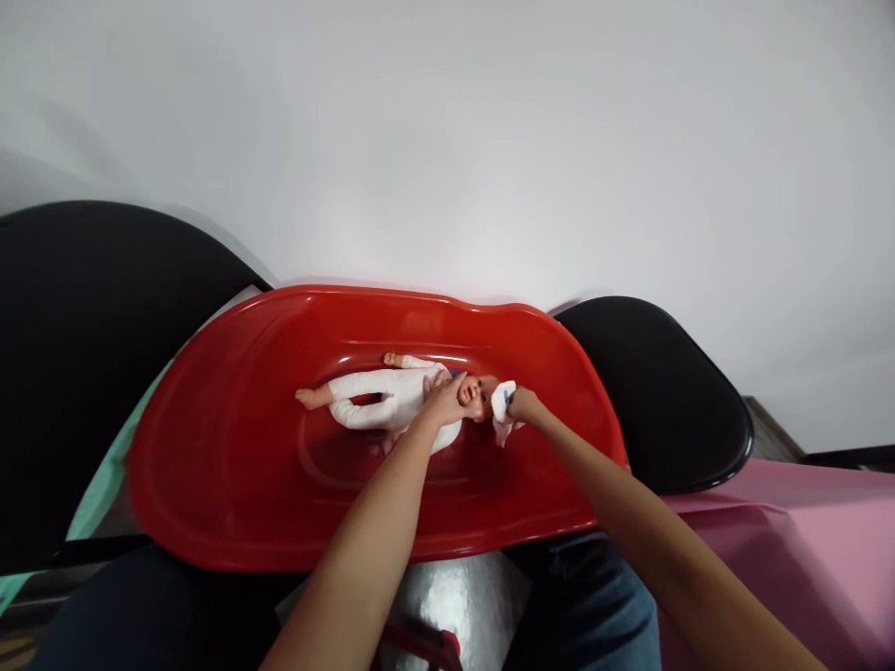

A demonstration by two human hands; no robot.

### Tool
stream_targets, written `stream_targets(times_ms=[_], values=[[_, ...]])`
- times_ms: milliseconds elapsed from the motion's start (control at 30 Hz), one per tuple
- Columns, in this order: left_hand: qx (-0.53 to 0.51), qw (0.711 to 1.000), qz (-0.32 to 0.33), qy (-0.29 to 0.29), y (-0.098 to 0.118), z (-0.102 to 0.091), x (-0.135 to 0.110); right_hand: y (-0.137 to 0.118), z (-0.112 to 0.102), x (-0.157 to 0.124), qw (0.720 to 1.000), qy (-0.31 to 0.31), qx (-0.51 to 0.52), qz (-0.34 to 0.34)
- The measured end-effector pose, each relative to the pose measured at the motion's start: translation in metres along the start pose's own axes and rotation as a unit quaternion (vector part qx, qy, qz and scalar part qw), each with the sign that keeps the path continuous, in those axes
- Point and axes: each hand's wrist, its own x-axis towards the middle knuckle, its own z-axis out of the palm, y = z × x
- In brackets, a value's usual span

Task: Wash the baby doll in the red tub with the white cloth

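A baby doll (395,401) in a white long-sleeved suit lies on its back in a red plastic baby bathtub (230,466), with its head toward the right. My left hand (444,401) cups the side of the doll's jaw and neck, its fingers reaching the chin. My right hand (526,404) pinches a white cloth (503,402) against the top of the doll's head. A pale pink fabric (504,431) hangs beneath that cloth. The doll's lower back is hidden by my left forearm.
Rounded black shapes (90,363) flank the tub on both sides. A pink sheet (790,550) covers the lower right. My knees in dark trousers (587,596) lie below the tub, with a crinkled silver surface (454,615) between them. A pale wall (447,130) fills the top.
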Motion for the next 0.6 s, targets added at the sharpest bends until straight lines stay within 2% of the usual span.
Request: stream_targets(times_ms=[133,233,300,433,600], values=[[0.000,1.000,-0.006,0.007,-0.001,0.002,0.002,0.007,0.019,-0.013,0.994,0.063,0.083,-0.037],[0.001,1.000,-0.004,0.009,-0.003,0.005,0.004,-0.004,0.035,-0.026,0.981,0.126,0.091,-0.115],[0.001,1.000,-0.002,0.008,-0.004,0.006,0.005,-0.013,0.043,-0.034,0.975,0.163,0.068,-0.138],[0.000,1.000,0.003,0.003,-0.005,0.005,0.004,-0.016,0.050,-0.041,0.980,0.173,0.016,-0.093],[-0.012,1.000,0.014,-0.009,-0.006,0.002,0.002,0.009,0.038,-0.028,0.985,0.160,0.056,-0.040]])
